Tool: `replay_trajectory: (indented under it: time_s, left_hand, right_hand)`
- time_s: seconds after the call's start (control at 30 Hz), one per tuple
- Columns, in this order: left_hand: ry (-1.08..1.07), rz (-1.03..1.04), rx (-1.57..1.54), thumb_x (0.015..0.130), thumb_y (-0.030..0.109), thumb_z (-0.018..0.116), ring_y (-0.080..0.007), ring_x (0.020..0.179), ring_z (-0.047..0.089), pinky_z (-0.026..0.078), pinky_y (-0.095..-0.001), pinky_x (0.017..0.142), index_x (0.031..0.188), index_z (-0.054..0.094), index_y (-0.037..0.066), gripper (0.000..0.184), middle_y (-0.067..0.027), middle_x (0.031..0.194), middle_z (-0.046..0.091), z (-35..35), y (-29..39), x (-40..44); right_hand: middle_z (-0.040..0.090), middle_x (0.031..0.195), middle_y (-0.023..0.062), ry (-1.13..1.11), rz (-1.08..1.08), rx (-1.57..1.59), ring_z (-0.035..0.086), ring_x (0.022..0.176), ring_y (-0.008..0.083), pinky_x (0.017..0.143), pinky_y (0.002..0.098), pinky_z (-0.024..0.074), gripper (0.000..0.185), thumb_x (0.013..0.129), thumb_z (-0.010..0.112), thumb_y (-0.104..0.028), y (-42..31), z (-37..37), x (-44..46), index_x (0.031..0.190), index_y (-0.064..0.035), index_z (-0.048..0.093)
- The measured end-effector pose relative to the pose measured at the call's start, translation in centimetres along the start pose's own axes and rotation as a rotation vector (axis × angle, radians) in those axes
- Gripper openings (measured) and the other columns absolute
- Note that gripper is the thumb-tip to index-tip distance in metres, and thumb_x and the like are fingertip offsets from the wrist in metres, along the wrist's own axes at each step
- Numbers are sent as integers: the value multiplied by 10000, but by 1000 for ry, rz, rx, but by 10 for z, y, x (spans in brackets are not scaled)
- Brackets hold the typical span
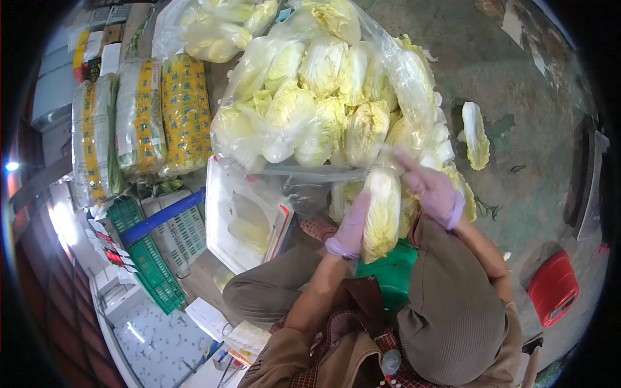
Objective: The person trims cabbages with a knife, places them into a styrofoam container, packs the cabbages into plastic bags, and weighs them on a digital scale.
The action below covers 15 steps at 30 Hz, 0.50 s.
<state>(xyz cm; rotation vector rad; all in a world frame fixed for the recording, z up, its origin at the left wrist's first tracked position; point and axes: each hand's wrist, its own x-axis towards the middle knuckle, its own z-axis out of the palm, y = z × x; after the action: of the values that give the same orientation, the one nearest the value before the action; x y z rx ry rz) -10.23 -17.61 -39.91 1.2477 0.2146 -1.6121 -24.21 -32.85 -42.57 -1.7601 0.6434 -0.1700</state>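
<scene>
My left hand [352,223], in a thin lilac glove, is closed around the side of a napa cabbage [381,216]. The cabbage stands nearly upright, pale stem end up and yellowish leaves down. To the right, my right hand [436,194], also gloved, has its fingers stretched toward the cabbage's upper end, slightly smeared by motion. I see nothing held in it. Just beyond both hands lies a large clear plastic bag [297,171] packed with several napa cabbages [323,68]. Loose leaves lie under and beside my right hand.
A white foam box [223,194] stands left of my knees. Behind it are green crates [149,258] and yellow-taped wrapped bundles [184,113]. A loose cabbage leaf [475,136] lies on the floor at right. A red plastic container [553,288] sits farther right.
</scene>
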Motion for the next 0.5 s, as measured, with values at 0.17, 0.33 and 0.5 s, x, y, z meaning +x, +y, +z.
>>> replay_trajectory:
  time_s: [0.17,0.33,0.5]
  left_hand:
    - [-284,-160,-853,790,698,447,-363,1037,524,450,-499,881,1318,437,151,761,-130,1197,543,-27,1,-15]
    - [-177,-172,-1153,757,655,531,-366,1051,481,417,-517,889,1260,479,110,743,-179,1171,526,-74,7,-31]
    - [234,180,-562,835,586,491,-331,996,575,469,-457,877,1247,494,96,639,-143,1138,584,-91,30,-65]
  right_hand:
    - [471,660,-8,186,397,435,453,573,78,543,228,396,425,947,459,-321,8,-3,-5,1306,-95,482]
    - [459,625,-15,147,345,229,402,554,71,513,242,359,330,920,506,-314,24,3,-15,1013,-20,626]
    - [426,577,-51,190,535,281,357,518,30,453,222,280,164,852,606,-140,39,13,-19,740,-35,547]
